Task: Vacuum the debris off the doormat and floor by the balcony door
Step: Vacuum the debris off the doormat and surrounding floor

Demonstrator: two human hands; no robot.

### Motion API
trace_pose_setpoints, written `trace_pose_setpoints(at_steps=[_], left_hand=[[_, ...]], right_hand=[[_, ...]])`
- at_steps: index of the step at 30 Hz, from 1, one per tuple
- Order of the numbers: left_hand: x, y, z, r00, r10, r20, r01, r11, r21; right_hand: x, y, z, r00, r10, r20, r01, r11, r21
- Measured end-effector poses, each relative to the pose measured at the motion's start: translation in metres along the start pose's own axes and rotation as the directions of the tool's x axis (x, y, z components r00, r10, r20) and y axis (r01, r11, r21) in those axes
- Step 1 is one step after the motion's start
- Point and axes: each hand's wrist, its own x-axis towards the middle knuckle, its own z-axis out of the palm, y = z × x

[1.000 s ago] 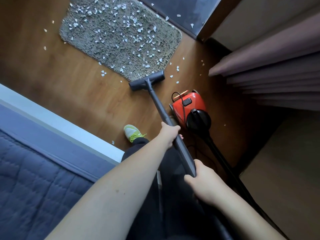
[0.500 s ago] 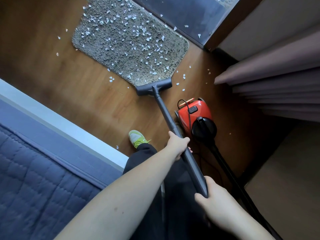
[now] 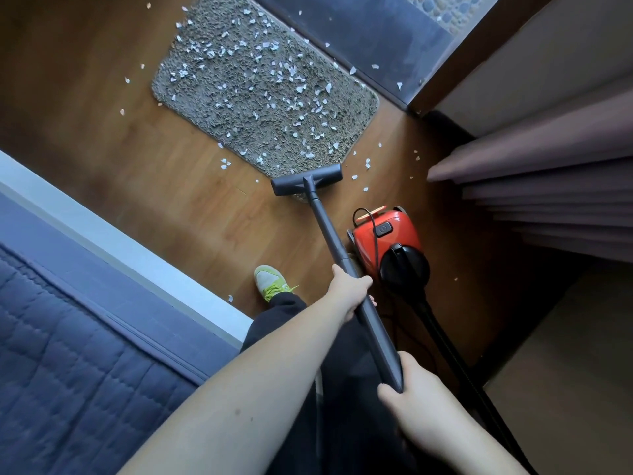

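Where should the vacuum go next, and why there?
Probably push the vacuum head forward across the doormat. The head sits at the mat's near edge, and white debris covers the mat ahead of it. The left hand and right hand both grip the wand, ready to push.
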Motion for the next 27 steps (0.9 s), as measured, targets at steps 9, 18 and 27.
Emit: trace_pose_setpoints(at_steps=[9,18,27], left_hand=[[0.024,0.042,-0.01,1.0,0.029,0.006,-0.028,0.986,-0.166],[0.032,0.078,-0.023,0.991,0.104,-0.081,-0.117,0.977,-0.179],[0.036,0.11,-0.057,0.986,0.14,-0.09,-0.156,0.963,-0.221]], right_hand=[[0.039,-0.041,-0.02,0.997,-0.01,-0.074,0.011,1.0,0.021],[0.063,-0.087,-0.043,0.989,-0.072,-0.13,0.075,0.997,0.017],[0.09,-0.147,-0.051,0.983,-0.111,-0.149,0.111,0.994,-0.009]])
